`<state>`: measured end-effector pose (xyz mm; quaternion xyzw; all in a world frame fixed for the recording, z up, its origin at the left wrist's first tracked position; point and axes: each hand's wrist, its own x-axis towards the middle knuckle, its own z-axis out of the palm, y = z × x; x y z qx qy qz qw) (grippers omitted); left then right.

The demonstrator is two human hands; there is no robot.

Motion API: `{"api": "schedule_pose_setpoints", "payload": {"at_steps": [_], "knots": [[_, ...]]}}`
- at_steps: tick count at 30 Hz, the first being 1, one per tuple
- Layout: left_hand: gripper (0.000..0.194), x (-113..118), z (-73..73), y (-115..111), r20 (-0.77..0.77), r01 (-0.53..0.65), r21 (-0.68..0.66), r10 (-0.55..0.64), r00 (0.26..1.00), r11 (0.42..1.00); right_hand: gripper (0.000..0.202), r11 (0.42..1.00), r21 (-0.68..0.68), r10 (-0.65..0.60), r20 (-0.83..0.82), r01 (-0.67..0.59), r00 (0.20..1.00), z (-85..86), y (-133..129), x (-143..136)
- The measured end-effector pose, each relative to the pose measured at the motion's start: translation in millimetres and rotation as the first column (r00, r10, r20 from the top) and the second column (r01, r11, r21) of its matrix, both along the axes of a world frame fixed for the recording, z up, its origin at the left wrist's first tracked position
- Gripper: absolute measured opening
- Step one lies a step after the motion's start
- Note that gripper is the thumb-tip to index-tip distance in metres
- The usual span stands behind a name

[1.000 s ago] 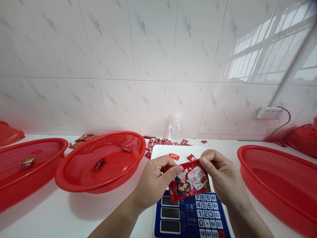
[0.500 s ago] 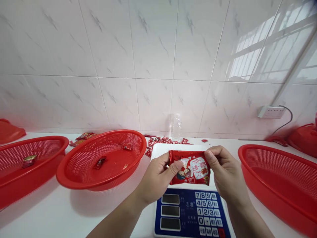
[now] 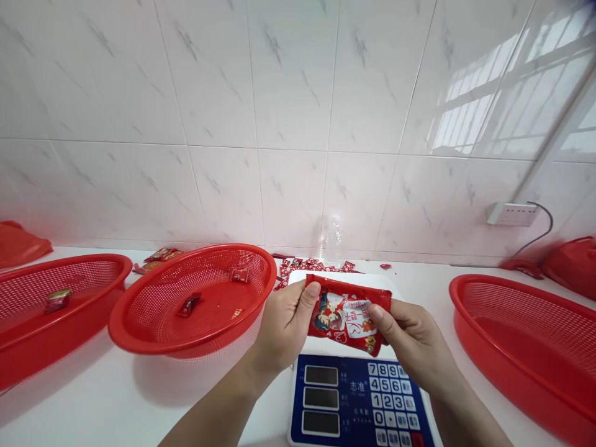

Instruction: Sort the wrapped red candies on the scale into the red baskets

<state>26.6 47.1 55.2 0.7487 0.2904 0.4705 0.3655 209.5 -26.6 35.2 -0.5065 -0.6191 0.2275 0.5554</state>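
A red printed packet point(image 3: 347, 315) hangs over the scale, held between both hands. My left hand point(image 3: 285, 323) pinches its left end, thumb on the front. On the packet's right end, my right hand point(image 3: 412, 335) is closed with the thumb across the front and the fingers behind. Under them stands a white scale with a blue keypad panel point(image 3: 356, 397); its pan point(image 3: 298, 280) is mostly covered by the hands and packet.
Left of the scale, a red basket point(image 3: 186, 341) holds small wrapped pieces; another basket point(image 3: 56, 335) stands further left. A third basket point(image 3: 526, 360) is at the right. Small red packets point(image 3: 321, 266) and a clear bottle point(image 3: 333, 239) are by the wall.
The packet has tilted, its right end now lower, and shifted slightly left. My left thumb has moved to the packet's left edge; my right hand has come down and grips further in.
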Motion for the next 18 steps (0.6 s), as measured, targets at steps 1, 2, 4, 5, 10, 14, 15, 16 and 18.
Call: {"api": "schedule_pose_setpoints", "payload": {"at_steps": [1,2,4,5,10,14,15,16,18], "knots": [[0.045,-0.3,0.8,-0.4,0.0,-0.014,0.015,0.014,1.0,1.0,0.042,0.999,0.027,-0.035,0.023,0.034,0.999,-0.4,0.2,0.1],[0.046,-0.3,1.3,-0.8,0.008,-0.013,0.006,0.013,1.0,1.0,0.043,0.997,0.043,-0.063,0.043,0.061,0.997,-0.6,0.6,0.2],[0.044,0.1,1.1,-0.6,0.039,0.013,-0.055,-0.011,0.999,0.998,0.045,0.996,0.041,-0.079,0.066,0.076,0.995,-0.5,1.4,0.1],[0.043,0.4,0.4,0.1,0.059,0.034,-0.091,-0.028,0.998,0.995,0.045,0.997,0.032,-0.078,0.066,0.076,0.995,-0.3,1.9,-0.3],[0.045,1.2,-2.4,7.1,0.211,0.186,-0.218,-0.14,0.967,0.958,0.044,0.994,0.006,-0.107,-0.082,0.108,0.991,-2.4,7.0,-4.5],[0.043,2.9,1.8,5.2,0.323,0.415,-0.255,-0.327,0.888,0.873,0.044,0.986,0.042,-0.141,-0.28,0.158,0.95,-8.1,11.8,-7.4],[0.04,4.1,2.7,3.4,0.334,0.443,-0.261,-0.35,0.875,0.858,0.044,0.985,0.046,-0.147,-0.303,0.168,0.942,-9.0,12.1,-7.9],[0.038,5.5,3.1,1.4,0.345,0.449,-0.267,-0.35,0.871,0.853,0.044,0.984,0.046,-0.149,-0.313,0.172,0.938,-9.3,12.0,-8.3],[0.033,8.3,2.7,-2.1,0.371,0.419,-0.279,-0.305,0.877,0.864,0.041,0.989,0.037,-0.127,-0.306,0.145,0.943,-7.8,10.5,-8.8]]}}
